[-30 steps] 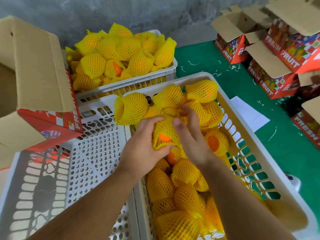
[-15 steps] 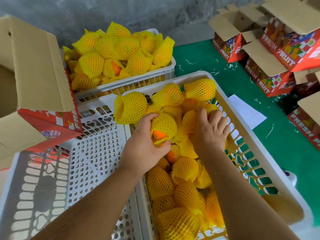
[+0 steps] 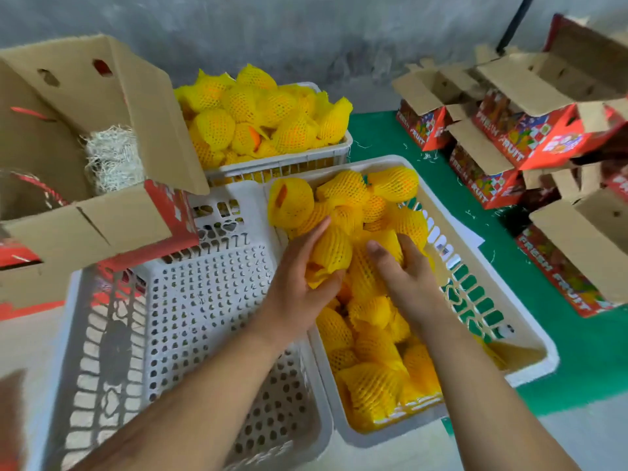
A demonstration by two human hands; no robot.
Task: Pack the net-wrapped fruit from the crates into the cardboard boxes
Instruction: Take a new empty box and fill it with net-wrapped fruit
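A green mat [image 3: 401, 158] covers the surface at the back right, under a spread of red printed boxes [image 3: 530, 144] with their flaps up. At the left an open cardboard box [image 3: 102, 164] stands with pale shredded filling [image 3: 112, 158] in its bottom. Below it lies an upturned white crate [image 3: 190, 321], its perforated base facing up. A second white crate [image 3: 509, 338] sits just beside it on the right, heaped with fruit in yellow foam net [image 3: 370, 379]. A third crate [image 3: 282, 161] behind is piled with the same wrapped fruit.

Both hands reach into the right-hand crate. The left hand [image 3: 299, 280] curls its fingers and thumb round one netted fruit [image 3: 331, 248], held just above the heap. The right hand [image 3: 404, 273] grips another wrapped fruit [image 3: 390, 244] close beside it, fingers bent over the top.
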